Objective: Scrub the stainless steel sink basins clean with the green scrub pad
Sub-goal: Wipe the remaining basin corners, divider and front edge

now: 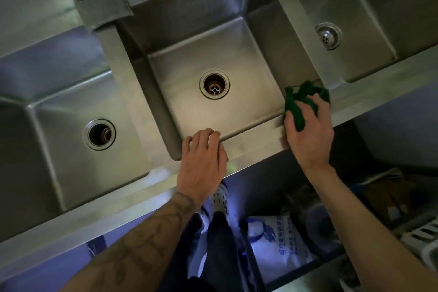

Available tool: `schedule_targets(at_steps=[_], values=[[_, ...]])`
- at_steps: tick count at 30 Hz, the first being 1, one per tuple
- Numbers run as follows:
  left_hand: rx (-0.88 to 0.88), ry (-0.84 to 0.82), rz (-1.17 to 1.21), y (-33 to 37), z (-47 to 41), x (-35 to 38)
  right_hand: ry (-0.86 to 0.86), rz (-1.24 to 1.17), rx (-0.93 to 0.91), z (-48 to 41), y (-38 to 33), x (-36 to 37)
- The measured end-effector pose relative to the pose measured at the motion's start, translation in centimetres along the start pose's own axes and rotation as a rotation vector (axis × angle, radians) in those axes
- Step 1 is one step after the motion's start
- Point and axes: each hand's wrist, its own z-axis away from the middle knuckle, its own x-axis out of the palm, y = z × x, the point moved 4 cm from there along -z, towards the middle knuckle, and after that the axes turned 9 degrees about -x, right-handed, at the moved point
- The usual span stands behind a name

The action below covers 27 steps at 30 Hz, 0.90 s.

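Green scrub pad (299, 108) sits crumpled at the front right corner of the middle basin (220, 78), pressed on the front rim (256, 136) under the right hand (308, 130), fingers closed over it. Left basin (71, 137) and right basin (355, 38) flank it; each of the three has a drain. A grey cloth (104, 9) drapes the far divider. Below the rim, a printed bag (279, 242) and a white rack (422, 239), dim and partly cut off. Left hand (203, 163) rests palm down on the rim, fingers curled over the edge, holding nothing.

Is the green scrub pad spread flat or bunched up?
Bunched up: the green scrub pad sits crumpled under the right hand at the basin corner.
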Motion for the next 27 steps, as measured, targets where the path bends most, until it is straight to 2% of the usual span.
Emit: schedule_targets(at_steps=[2, 5, 8, 11, 14, 16, 19, 22, 24, 27], values=[[0.003, 0.013, 0.003, 0.0, 0.0, -0.1, -0.007, -0.06, -0.061, 2.2, -3.7, 1.2], [0.004, 0.023, 0.042, 0.0, 0.2, -0.7, -0.125, -0.164, -0.252, 5.8, -9.6, 3.2], [-0.032, 0.02, 0.122, -0.8, 0.6, -1.7, -0.202, -0.172, -0.39, 6.3, -10.1, 3.1], [-0.103, 0.071, 0.123, -3.5, 1.8, -3.0, -0.146, -0.138, -0.22, 5.3, -8.4, 2.4], [-0.26, 0.12, 0.138, -8.0, 3.9, -3.9, -0.058, -0.1, -0.078, 6.5, -10.9, 2.8], [-0.339, 0.145, 0.129, -10.8, 5.5, -4.2, -0.049, -0.104, -0.116, 8.1, -14.7, 4.0], [-0.395, 0.163, 0.098, -14.2, 7.4, -4.4, -0.105, -0.159, -0.27, 11.2, -20.8, 6.2], [-0.419, 0.149, 0.073, -16.6, 8.6, -4.6, -0.157, -0.178, -0.412, 12.4, -22.4, 6.9], [-0.433, 0.136, 0.048, -18.1, 9.1, -4.9, -0.164, -0.174, -0.4, 12.1, -21.0, 6.4], [-0.439, 0.11, 0.028, -19.6, 9.4, -5.2, -0.088, -0.16, -0.214, 12.0, -19.6, 5.7]])
